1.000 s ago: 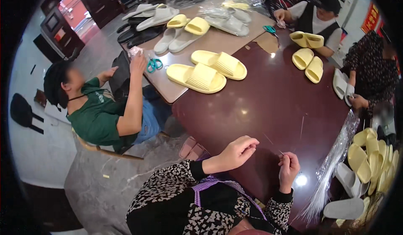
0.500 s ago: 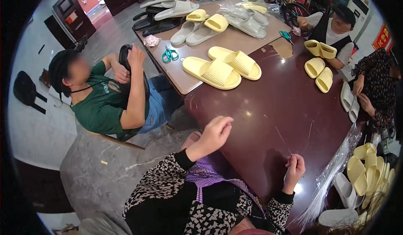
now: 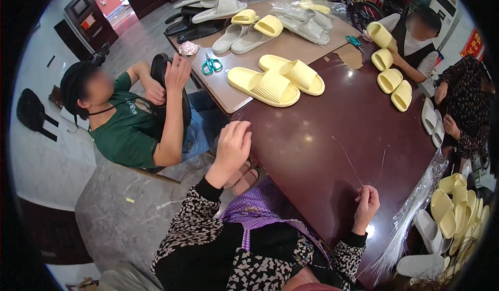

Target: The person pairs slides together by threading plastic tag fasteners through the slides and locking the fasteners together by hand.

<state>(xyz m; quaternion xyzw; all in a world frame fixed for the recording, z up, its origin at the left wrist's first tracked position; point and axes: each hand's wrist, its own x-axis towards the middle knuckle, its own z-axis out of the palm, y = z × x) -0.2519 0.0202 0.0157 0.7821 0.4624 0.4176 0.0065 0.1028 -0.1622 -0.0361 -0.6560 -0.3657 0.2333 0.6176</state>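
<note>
My right hand rests on the near edge of the dark red table, pinched shut on thin pale strands that fan out across the tabletop. My left hand is raised off the table's left corner, fingers curled; whether it holds anything is unclear. Both sleeves are black and white patterned. A pair of yellow slippers lies beyond my left hand on a tan sheet.
A person in a green shirt sits at the left handling a black slipper. Green scissors and more grey and yellow slippers lie farther back. A clear plastic bundle and a slipper pile sit at the right.
My left hand has lifted off the table and swung left, away from my right hand. My right hand stays at the table edge with the strands.
</note>
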